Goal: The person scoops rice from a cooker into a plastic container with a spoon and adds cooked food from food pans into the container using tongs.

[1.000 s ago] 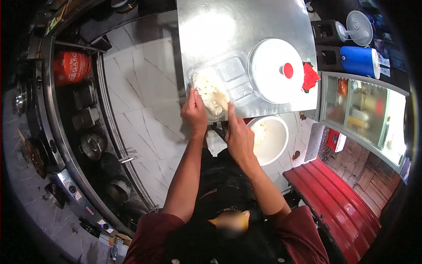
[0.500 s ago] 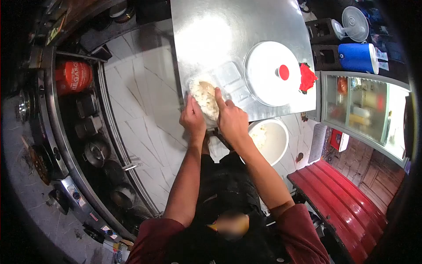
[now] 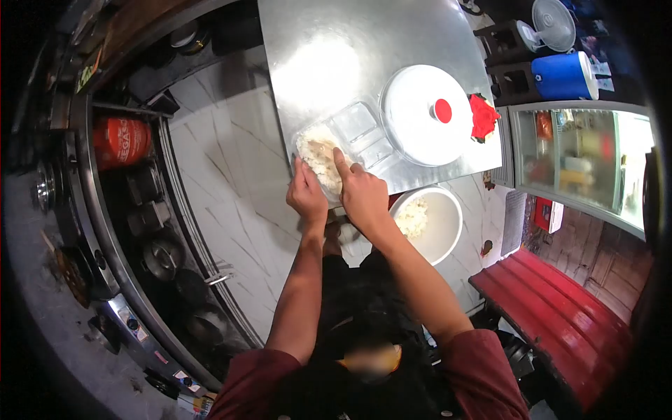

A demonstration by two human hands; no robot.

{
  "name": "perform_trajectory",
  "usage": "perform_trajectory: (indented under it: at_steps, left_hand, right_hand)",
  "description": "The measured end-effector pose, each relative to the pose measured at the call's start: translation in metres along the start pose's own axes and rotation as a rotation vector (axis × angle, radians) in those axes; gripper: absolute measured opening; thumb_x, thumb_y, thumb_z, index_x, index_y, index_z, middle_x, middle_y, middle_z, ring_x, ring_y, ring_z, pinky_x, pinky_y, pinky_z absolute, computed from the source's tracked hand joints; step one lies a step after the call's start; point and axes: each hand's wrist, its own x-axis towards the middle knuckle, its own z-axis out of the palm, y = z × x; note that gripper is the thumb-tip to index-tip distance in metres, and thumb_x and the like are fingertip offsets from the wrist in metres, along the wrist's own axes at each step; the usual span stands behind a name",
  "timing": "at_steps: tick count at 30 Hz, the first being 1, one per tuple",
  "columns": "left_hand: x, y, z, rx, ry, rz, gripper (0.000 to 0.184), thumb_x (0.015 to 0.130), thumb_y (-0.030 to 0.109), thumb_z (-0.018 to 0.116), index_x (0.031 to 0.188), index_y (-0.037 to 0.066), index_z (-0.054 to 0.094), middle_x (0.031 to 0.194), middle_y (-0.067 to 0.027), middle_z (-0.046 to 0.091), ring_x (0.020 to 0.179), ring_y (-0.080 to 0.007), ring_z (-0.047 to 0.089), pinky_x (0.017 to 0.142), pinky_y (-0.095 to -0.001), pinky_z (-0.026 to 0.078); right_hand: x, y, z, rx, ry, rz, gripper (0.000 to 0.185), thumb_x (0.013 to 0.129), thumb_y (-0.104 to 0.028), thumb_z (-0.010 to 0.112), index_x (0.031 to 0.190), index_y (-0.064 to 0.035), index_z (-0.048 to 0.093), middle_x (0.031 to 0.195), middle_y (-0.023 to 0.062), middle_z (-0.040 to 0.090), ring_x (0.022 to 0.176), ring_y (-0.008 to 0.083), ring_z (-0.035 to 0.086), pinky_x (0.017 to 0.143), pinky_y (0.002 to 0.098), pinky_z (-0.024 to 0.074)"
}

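A clear plastic tray point(image 3: 355, 124) with compartments lies at the near left corner of the steel table. White rice point(image 3: 316, 148) fills its left compartment. My left hand point(image 3: 306, 192) grips the tray's near left edge. Over the rice, my right hand point(image 3: 362, 194) is closed around a flat, pale utensil point(image 3: 322, 150), its forefinger stretched along it; the utensil's blade rests on the rice. Below the table edge stands a white bucket point(image 3: 442, 227) with rice in it, right of my right forearm.
The steel table point(image 3: 392, 35) holds a white lid point(image 3: 420, 136) with a red knob and a red cloth flower point(image 3: 483, 117). A red bench point(image 3: 553, 315) and a glass-door fridge point(image 3: 595, 154) stand at right. Stove and shelved pots point(image 3: 162, 259) line the left.
The view has shifted, so the table sits further left. The utensil has moved from the near right part of the rice up to its middle, and my right hand has turned over the tray.
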Motion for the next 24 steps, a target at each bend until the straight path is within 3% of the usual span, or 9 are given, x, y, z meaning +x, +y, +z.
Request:
perform_trajectory:
  at_steps: [2,3,12,14,17,24]
  left_hand:
    - [0.000,-0.003,0.001,0.058,0.001,0.012,0.029,0.103,0.012,0.060,0.125,-0.003,0.071,0.095,-0.0202,0.077,0.075,-0.0276,0.074,0.068,-0.0375,0.056]
    - [-0.002,-0.001,0.001,0.057,0.001,0.011,0.029,0.103,0.012,0.060,0.125,-0.003,0.071,0.095,-0.0202,0.077,0.075,-0.0276,0.074,0.068,-0.0375,0.056]
    - [0.001,0.005,-0.002,0.027,0.014,0.048,0.030,0.104,0.016,0.059,0.123,-0.004,0.071,0.105,-0.0210,0.076,0.087,-0.0322,0.076,0.075,-0.0390,0.057]
    - [0.003,0.007,-0.003,0.027,-0.046,-0.005,0.032,0.106,0.019,0.056,0.122,-0.004,0.071,0.107,-0.0233,0.075,0.095,-0.0404,0.073,0.082,-0.0460,0.057]
    - [0.002,0.008,-0.006,0.065,-0.043,0.048,0.034,0.106,0.021,0.054,0.124,-0.004,0.070,0.109,-0.0229,0.075,0.096,-0.0403,0.073,0.083,-0.0462,0.057]
    - [0.005,0.011,-0.005,0.051,-0.045,0.042,0.035,0.106,0.022,0.054,0.125,-0.003,0.070,0.111,-0.0231,0.074,0.098,-0.0403,0.073,0.084,-0.0456,0.057]
  right_hand:
    - [0.002,0.008,0.014,-0.085,0.036,-0.089,0.070,0.086,-0.011,0.062,0.154,-0.0112,0.046,0.087,0.0153,0.067,0.069,0.0314,0.072,0.055,0.0429,0.0558]
    - [-0.002,0.007,0.007,-0.087,0.036,-0.089,0.070,0.086,-0.011,0.062,0.154,-0.0112,0.046,0.087,0.0153,0.067,0.069,0.0314,0.072,0.055,0.0429,0.0558]
    - [-0.014,0.010,-0.021,-0.148,0.048,-0.099,0.071,0.086,-0.011,0.063,0.154,-0.0124,0.046,0.089,0.0139,0.066,0.076,0.0304,0.072,0.057,0.0437,0.0556]
    - [-0.037,-0.001,-0.042,-0.143,-0.011,-0.017,0.073,0.085,-0.010,0.064,0.155,-0.0134,0.046,0.090,0.0130,0.066,0.077,0.0307,0.072,0.058,0.0446,0.0550]
    - [-0.060,0.009,-0.004,-0.190,-0.051,0.016,0.074,0.084,-0.008,0.062,0.155,-0.0213,0.046,0.089,0.0113,0.065,0.075,0.0296,0.070,0.059,0.0446,0.0540]
    - [-0.072,0.010,-0.026,-0.197,-0.019,0.009,0.075,0.083,-0.009,0.064,0.155,-0.0205,0.046,0.092,0.0105,0.067,0.082,0.0275,0.070,0.061,0.0414,0.0544]
